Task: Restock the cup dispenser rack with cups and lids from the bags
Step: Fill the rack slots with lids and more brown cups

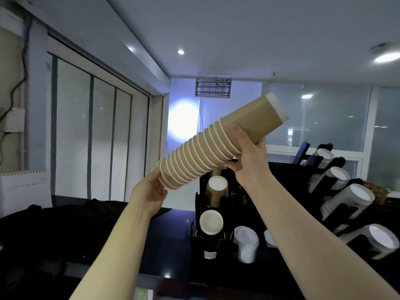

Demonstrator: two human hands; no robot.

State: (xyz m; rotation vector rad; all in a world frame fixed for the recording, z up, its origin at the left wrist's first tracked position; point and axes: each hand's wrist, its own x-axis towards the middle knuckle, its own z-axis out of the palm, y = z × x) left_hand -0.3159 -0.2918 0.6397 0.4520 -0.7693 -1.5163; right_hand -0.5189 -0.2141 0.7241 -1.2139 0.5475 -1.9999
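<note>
A person holds a long stack of brown paper cups [214,144] up in the air, tilted, just above the black cup dispenser rack [202,215]. The left hand [149,191] cups the low, open end of the stack with its fingers curled around the rim. The right hand [249,156] grips the stack higher up, fingers wrapped around it. The top end of the stack points up and away from the rack. The rack already has brown cups [216,191] in its two front slots and white lids [246,241] beside them. I think this is the step of loading the cups. Next, the stack likely has to be lined up with a rack slot and slid in gently, so the cups do not slip apart
</note>
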